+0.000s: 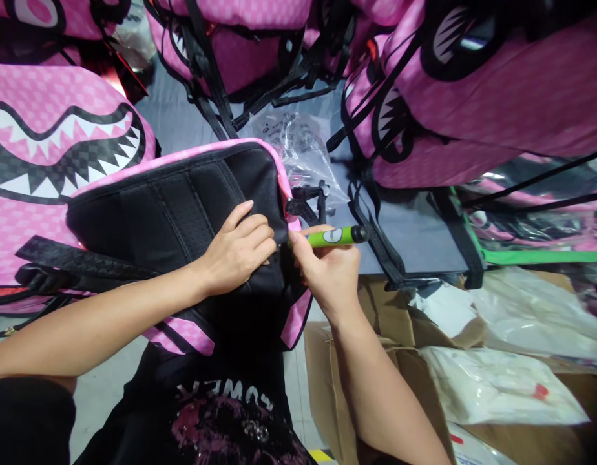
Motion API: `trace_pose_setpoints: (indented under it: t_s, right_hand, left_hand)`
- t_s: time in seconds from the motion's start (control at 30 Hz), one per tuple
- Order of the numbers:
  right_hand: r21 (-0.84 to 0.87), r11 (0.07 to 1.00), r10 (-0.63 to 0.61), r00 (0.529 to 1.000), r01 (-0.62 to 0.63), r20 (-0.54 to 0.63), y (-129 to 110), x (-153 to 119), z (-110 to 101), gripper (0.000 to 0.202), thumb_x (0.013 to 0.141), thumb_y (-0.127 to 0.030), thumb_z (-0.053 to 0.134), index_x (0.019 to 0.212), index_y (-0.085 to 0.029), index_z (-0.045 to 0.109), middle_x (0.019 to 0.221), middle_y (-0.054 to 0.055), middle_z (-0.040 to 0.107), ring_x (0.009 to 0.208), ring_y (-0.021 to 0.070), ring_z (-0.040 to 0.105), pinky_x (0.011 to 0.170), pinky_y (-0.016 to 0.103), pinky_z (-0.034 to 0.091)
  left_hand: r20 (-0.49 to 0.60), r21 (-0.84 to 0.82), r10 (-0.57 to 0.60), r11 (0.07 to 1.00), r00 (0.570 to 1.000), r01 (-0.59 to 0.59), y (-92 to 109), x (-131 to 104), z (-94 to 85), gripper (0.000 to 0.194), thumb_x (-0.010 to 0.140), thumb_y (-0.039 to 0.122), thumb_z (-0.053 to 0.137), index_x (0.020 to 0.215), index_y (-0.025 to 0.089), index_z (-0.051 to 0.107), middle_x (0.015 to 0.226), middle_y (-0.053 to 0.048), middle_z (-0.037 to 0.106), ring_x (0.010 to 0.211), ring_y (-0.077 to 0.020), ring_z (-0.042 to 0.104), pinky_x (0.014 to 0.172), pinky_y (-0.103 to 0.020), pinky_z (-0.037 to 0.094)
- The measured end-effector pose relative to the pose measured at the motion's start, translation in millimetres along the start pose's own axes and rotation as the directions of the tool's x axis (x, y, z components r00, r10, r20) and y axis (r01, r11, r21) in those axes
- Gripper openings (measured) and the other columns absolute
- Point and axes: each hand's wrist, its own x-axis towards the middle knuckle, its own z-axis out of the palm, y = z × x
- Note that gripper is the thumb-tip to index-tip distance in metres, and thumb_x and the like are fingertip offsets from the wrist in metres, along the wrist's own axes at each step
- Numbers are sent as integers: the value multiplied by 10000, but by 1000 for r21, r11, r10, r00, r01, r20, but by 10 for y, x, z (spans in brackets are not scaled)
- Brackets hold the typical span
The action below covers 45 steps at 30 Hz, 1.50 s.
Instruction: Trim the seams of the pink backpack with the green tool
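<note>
The left hand [240, 248] rested on the black back of the bag [170, 203] at the centre of the frame, fingers bent and close together; whether they gripped, I could not tell. Right of centre, the right hand [330, 265] pinched a green pen [333, 236], its left end hidden by the thumb.
</note>
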Motion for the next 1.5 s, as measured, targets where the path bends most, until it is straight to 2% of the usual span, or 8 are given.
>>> trace_pose_setpoints:
  t_s: [0.6,0.9,1.1,1.2,1.27,1.37,1.43,1.5]
  right_hand:
    - [66,993,86,990,-94,108,28,-33,-55,238,842,-399,654,762,-175,633,658,16,672,545,140,615,512,259,486]
    - [70,995,70,997,-73,40,20,-114,-26,223,834,-395,660,781,-179,648,633,12,660,551,153,628,509,265,498]
    - [79,994,79,996,-76,-34,-41,-236,-70,240,826,-402,668,759,-173,639,603,9,643,508,144,608,454,250,478]
    - [255,962,130,986,-101,-101,-156,-407,-142,254,818,-424,687,865,-175,656,615,4,668,458,146,608,425,260,501]
    - [327,944,87,986,-36,-143,-300,-564,-201,279,836,-396,683,1025,-193,657,762,36,744,549,172,682,530,304,579]
    - [176,944,-236,943,280,-236,-607,-779,-332,292,863,-301,656,1149,-243,638,983,70,770,829,229,744,772,399,618]
    - [71,867,-465,852,493,-241,-812,-845,-440,290,869,-280,631,1159,-271,641,1005,73,767,897,251,735,804,430,613]
    - [22,785,-602,770,619,-210,-935,-830,-510,321,874,-269,611,1194,-289,629,1018,72,765,892,252,732,776,420,614]
  left_hand:
    - [10,-16,7,1000,1000,-6,-11,6,-7,140,944,252,523,845,179,589,904,0,669,1000,-181,582,1136,-449,346]
    - [77,20,16,1000,997,-18,12,43,-119,211,971,309,472,851,188,597,915,-18,672,982,-196,575,1113,-460,352]
    - [315,109,101,984,944,-142,-32,227,-340,151,929,246,522,804,176,571,747,-39,644,719,-196,579,764,-381,417]
    - [427,36,114,989,897,-143,-12,315,-578,152,878,290,614,798,166,579,711,-34,661,684,-193,600,690,-374,374]
    - [434,-27,115,993,893,-114,61,338,-870,195,845,334,667,793,168,579,720,-24,676,697,-193,619,677,-375,369]
    - [377,-13,45,999,925,-43,286,331,-1468,184,841,332,668,801,182,569,744,-21,689,697,-199,639,654,-376,377]
    - [350,9,-37,999,936,36,470,318,-1842,158,861,333,635,820,198,561,758,-18,696,671,-199,643,614,-364,376]
    - [345,18,-139,990,928,141,614,279,-2068,159,884,350,606,832,207,556,756,-10,701,635,-193,642,561,-345,359]
